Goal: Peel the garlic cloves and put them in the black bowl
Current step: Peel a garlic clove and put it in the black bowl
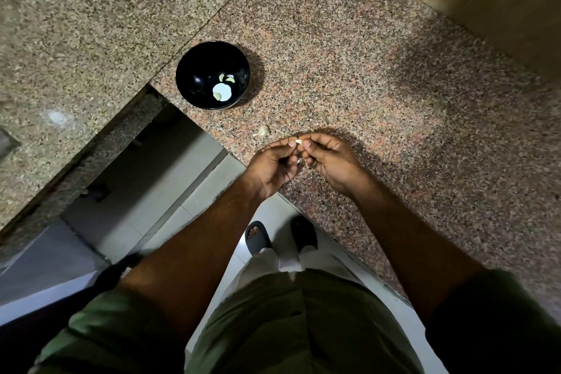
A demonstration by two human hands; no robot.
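Both hands, left (pixel 274 162) and right (pixel 329 158), pinch one clove (pixel 299 142) between fingertips, near the bowl (pixel 194 70). Tiny, light, firm, probably slippery once bare; I'd nip the papery skin at its tip.

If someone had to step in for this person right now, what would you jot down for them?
Left hand and right hand: both pinch one garlic clove between their fingertips, above the front edge of the granite counter; it looks mid-peel.
Black bowl: on the counter, further back and to the left of the hands, with a few pale peeled cloves inside.
Garlic piece: lies on the counter between bowl and hands, apparently unpeeled.
Done: some cloves peeled and in the bowl.
Left: finish this clove, drop it in the bowl, then peel the piece on the counter.
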